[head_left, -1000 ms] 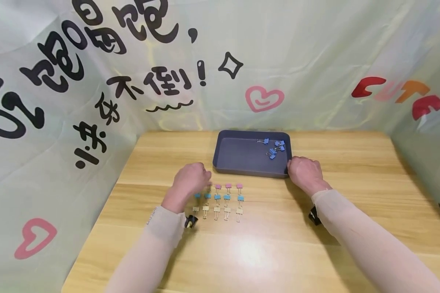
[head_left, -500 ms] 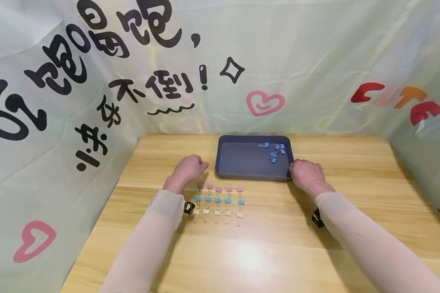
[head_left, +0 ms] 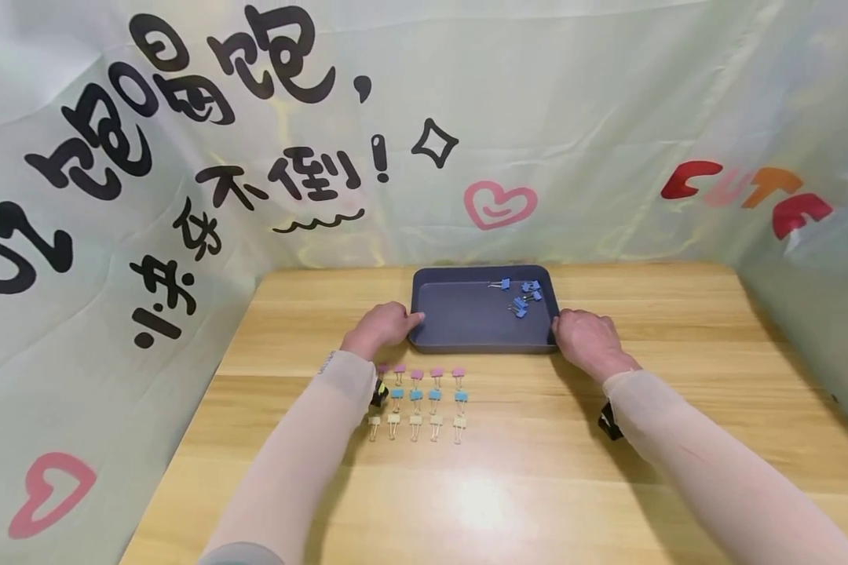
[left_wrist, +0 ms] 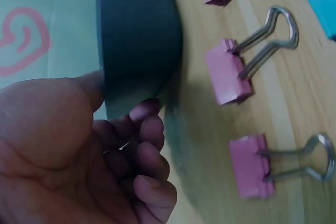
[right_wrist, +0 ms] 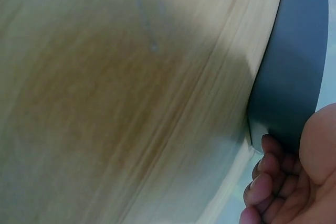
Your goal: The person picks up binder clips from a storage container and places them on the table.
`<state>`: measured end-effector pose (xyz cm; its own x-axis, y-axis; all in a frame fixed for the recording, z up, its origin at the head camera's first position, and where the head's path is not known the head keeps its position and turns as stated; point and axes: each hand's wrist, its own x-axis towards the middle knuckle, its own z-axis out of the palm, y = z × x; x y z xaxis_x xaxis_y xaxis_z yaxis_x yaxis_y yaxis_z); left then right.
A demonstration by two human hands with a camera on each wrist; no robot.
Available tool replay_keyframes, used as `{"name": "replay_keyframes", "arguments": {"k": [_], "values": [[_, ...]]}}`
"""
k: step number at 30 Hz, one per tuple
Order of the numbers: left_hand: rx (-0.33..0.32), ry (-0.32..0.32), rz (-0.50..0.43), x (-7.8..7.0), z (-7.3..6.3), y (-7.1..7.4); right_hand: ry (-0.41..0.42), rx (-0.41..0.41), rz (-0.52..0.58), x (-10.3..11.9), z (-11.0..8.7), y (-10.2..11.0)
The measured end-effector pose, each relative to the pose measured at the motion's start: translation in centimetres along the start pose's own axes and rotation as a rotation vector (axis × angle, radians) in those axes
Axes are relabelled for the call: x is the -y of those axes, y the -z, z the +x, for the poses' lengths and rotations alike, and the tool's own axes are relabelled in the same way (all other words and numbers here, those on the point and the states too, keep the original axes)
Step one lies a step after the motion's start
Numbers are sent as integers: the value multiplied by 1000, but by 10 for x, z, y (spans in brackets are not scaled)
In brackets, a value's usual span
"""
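Note:
A dark blue-grey tray (head_left: 459, 318) lies at the back of the wooden table, with several blue binder clips (head_left: 520, 304) in its right part. My left hand (head_left: 384, 326) grips the tray's left side near the front corner. In the left wrist view its thumb goes over the wall (left_wrist: 139, 35) while the fingers curl against the outside. On the opposite side my right hand (head_left: 588, 339) holds the right edge, fingers bent at the tray's outer wall (right_wrist: 291, 56). In front of the tray stand rows of pink (head_left: 417, 375), light blue (head_left: 415, 395) and cream binder clips (head_left: 415, 424).
My left forearm (head_left: 311, 439) passes close beside the left ends of the clip rows and hides part of them. Behind the tray rises a pale cloth backdrop (head_left: 579, 157) with black writing and pink hearts. Wooden tabletop (head_left: 678, 345) extends right of the tray.
My left hand has left the pink row's left end and moved right to the tray, taking hold of its left side. My right hand stays at the right edge.

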<state>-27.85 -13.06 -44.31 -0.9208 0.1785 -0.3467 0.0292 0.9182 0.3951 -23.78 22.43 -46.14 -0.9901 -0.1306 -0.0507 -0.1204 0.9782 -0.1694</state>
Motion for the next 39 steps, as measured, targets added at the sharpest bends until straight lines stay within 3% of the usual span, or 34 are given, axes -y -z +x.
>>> {"name": "replay_keyframes", "arguments": {"k": [6, 20, 25, 32, 39], "values": [[-22, -3, 109, -7, 5, -6, -6, 6, 6, 2, 1, 0], [-82, 41, 146, -12, 12, -14, -31, -16, 44, -1, 1, -3], [-72, 62, 227, -9, 12, -16, -28, -10, 52, -1, 2, -4], [-82, -34, 369, -5, 14, -16, -29, -3, 50, 2, 0, -2], [-95, -130, 381, 1, 16, -18, -33, -25, 43, 2, -1, -3]]}}
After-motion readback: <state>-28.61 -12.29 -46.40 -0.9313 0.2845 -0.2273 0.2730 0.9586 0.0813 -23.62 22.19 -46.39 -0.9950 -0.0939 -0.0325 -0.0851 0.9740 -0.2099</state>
